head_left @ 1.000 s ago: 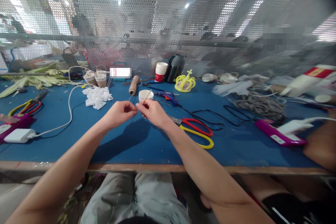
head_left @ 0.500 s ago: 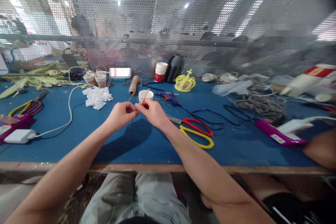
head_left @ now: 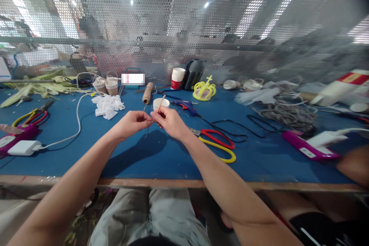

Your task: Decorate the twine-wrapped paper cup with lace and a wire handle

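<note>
Near the middle of the blue table, my left hand has its fingers pinched on a thin brown twine that hangs a little below the fingertips. My right hand touches it at the fingertips and grips a thin brown stick that points up. Just behind my hands stands a white paper cup, partly hidden by the right one. A twine spool lies behind my left hand, with a strand running toward my fingers. Scissors with red and yellow handles lie beside my right forearm.
A glue gun, yellow crown-like piece, stacked cups and dark kettle stand or lie behind. White crumpled material is left. Purple power strips lie at both sides. Another person's arm shows at right.
The fingertips of both hands have shifted slightly against each other. The stick now stands out more above my right hand, and a loose twine end shows below my fingers. The view has shifted slightly.
</note>
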The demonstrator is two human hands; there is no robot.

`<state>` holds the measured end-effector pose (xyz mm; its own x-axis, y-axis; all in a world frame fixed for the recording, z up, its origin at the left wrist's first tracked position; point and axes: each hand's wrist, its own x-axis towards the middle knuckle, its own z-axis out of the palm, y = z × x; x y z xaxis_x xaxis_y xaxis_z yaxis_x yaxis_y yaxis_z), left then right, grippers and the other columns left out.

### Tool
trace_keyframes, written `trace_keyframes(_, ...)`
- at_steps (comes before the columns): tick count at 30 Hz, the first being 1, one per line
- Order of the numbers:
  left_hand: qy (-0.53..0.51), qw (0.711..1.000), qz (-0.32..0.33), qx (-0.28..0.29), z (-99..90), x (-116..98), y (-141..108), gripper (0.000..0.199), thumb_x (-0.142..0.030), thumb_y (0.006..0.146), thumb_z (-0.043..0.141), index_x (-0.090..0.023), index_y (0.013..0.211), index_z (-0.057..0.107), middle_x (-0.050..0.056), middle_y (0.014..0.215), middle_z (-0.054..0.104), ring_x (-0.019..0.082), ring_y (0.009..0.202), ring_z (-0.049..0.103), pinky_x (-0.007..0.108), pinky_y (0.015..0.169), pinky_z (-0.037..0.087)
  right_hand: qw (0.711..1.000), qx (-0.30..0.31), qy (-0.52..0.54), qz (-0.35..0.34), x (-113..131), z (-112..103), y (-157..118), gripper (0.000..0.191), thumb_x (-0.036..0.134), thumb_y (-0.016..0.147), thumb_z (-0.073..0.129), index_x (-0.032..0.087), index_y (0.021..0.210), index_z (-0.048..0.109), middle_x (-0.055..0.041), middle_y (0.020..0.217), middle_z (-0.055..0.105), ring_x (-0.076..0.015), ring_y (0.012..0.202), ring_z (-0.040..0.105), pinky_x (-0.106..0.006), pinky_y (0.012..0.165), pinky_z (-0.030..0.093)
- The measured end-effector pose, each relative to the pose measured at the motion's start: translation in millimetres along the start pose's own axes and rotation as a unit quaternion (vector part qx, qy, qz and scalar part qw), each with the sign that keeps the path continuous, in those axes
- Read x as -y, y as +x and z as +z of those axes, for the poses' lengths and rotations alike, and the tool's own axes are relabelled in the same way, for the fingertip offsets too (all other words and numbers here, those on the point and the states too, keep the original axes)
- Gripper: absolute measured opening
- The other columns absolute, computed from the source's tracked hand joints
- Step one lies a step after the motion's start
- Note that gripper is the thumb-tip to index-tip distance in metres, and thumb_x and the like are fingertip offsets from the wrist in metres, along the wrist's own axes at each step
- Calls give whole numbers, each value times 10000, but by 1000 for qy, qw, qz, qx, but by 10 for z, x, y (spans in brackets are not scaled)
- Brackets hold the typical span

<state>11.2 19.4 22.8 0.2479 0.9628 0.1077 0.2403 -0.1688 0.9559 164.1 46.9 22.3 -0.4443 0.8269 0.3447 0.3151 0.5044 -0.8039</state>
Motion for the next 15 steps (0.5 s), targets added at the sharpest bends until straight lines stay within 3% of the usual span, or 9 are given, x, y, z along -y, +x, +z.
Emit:
trace_keyframes(5, 51, 998, 34, -15, -17, 44, 24, 149, -276, 640, 568, -128, 635, 548, -18, 585, 520, 78, 538, 419, 215, 515, 316, 1000, 0, -23, 1, -19, 3, 9, 250, 358, 796, 461, 172, 631, 441, 33, 504, 465, -92, 474, 417, -227, 488, 332)
trace_keyframes(15, 57, 997, 27, -44, 40, 74, 35, 166, -285, 612, 582, -138, 588, 508, -45, 520, 459, 67, 486, 371, 210, 476, 275, 999, -21, -48, 2, -33, 30, 17, 272, 375, 777, 481, 169, 604, 439, 38, 511, 441, -85, 484, 372, -225, 478, 300)
